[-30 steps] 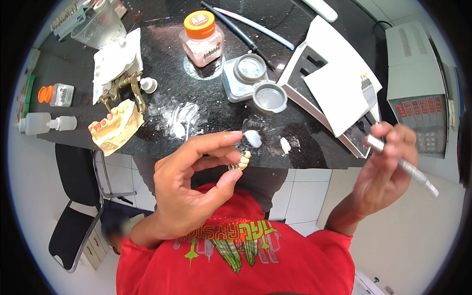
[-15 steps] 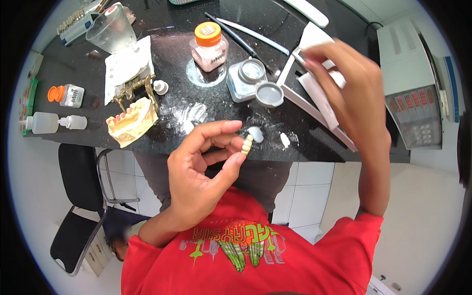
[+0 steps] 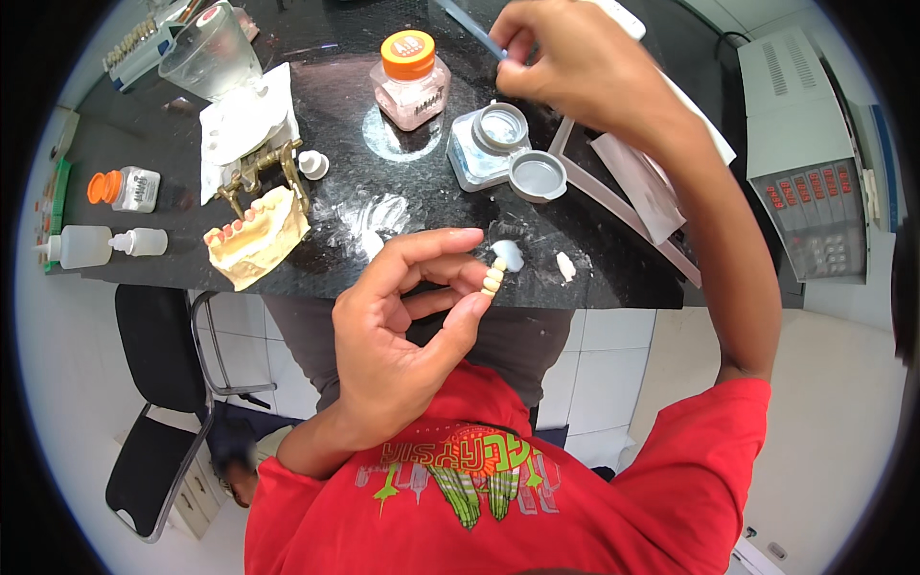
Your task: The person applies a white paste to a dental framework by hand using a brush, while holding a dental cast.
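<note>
Near the table's front edge, my left hand (image 3: 402, 335) pinches a short row of yellowish artificial teeth (image 3: 494, 277) between thumb and fingers. Just beyond the teeth lies a pale blue-grey lump (image 3: 508, 255) on the tabletop. Far off at the upper right, my right hand (image 3: 565, 62) is closed around one end of a slender light-blue handled tool (image 3: 470, 27); its other end runs out of view. Between the hands stand an open square jar (image 3: 476, 158) and its grey flip lid (image 3: 538, 176). A small white clump (image 3: 565, 266) sits right of the blue-grey lump.
An orange-capped jar (image 3: 410, 91) stands mid-table. Leftward are a yellow dental cast (image 3: 257, 240) with a brass articulator (image 3: 259, 172), a clear cup (image 3: 216, 57) and small bottles (image 3: 86, 246). White powder (image 3: 374, 218) dusts the black table. A control unit (image 3: 800, 192) stands at right.
My right hand has moved left and away from the white papers and tray, and now grips the slender tool. My left hand has shifted slightly right, still pinching the teeth.
</note>
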{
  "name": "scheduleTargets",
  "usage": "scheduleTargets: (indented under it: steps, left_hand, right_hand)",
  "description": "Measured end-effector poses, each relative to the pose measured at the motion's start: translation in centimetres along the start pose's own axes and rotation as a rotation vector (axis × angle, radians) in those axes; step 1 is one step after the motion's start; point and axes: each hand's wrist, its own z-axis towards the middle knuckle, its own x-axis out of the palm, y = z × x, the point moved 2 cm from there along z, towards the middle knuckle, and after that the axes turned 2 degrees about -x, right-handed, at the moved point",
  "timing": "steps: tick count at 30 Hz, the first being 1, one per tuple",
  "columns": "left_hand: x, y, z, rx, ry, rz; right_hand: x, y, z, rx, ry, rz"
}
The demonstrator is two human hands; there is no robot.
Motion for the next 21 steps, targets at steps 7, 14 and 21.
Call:
scheduleTargets:
  steps: [7, 14, 21]
  left_hand:
    - [0.5, -0.4, -0.1, -0.046, -0.004, 0.02]
    - [1.7, -0.1, 0.4, -0.138, 0.078, 0.104]
    - [2.5, -0.1, 0.3, -0.18, 0.017, 0.135]
  right_hand:
    - [-8.5, 1.4, -10.4, 0.03, -0.444, 0.268]
    - [0.7, 1.1, -20.3, 0.26, -0.369, 0.832]
    - [2.0, 0.3, -20.8, 0.122, -0.234, 0.719]
